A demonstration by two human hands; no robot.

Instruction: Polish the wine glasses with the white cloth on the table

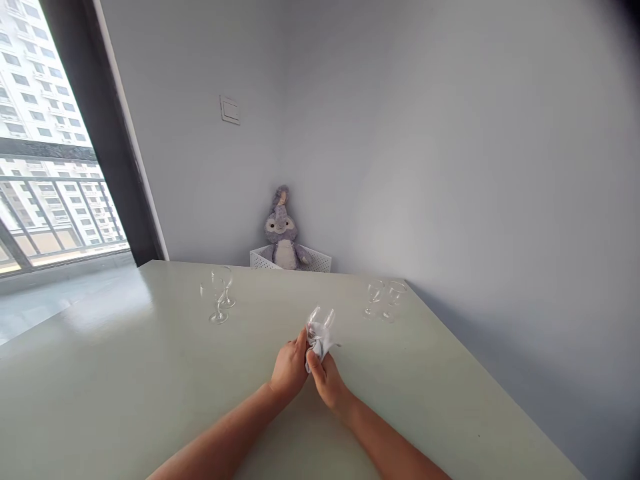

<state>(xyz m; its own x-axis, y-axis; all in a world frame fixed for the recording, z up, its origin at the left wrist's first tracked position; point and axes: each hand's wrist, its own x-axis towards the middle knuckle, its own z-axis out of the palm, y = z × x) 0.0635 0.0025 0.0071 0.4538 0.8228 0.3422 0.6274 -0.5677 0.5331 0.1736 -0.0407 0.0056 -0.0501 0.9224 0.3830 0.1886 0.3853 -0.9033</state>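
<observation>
Over the middle of the table, a clear stemmed wine glass (327, 319) is held with its bowl away from me. My left hand (290, 367) is closed on the left side of this glass, its fingers partly hidden. A thin white cloth (319, 348) is bunched against the lower part of the glass. Gripping the cloth, my right hand (329, 387) has its thumb pressed on it. The two hands nearly touch, and the stem and base of the glass are covered by cloth and fingers.
On the pale green table (150, 387), two stemmed glasses (219, 313) stand at the far left and two more (390, 303) at the far right. Behind the table's far edge, a purple plush toy (285, 253) sits in a white perforated basket (320, 261). A wall (500, 200) borders the right.
</observation>
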